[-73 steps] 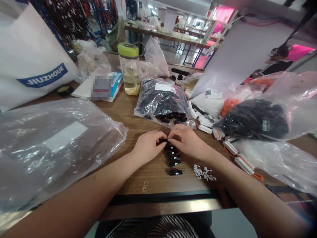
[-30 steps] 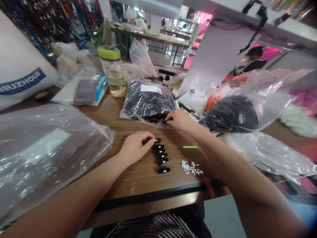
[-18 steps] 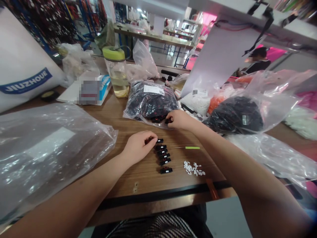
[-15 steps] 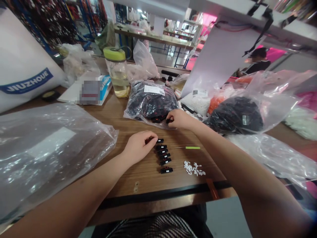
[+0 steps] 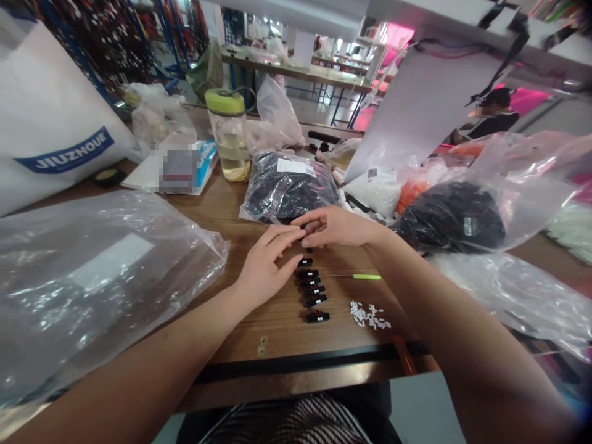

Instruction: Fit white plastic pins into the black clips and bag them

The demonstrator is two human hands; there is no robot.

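Left hand (image 5: 268,264), half open, thumb apart from the fingers and nothing pinched between. Right hand (image 5: 333,227), fingers bent with the thumb near them, right up by the left fingertips; too hidden to tell about any hold. Under both, a brown wood table (image 5: 287,330). On the left, a big shiny clear bag (image 5: 134,296). Just behind the hands, a smaller bag of dark parts (image 5: 291,192). Just in front of the hands, six black blocks (image 5: 316,291) in a row toward the near edge, with white dots. To the right, a thin green stick (image 5: 367,277). Nearer the edge, a messy little pile of white bits (image 5: 370,317).
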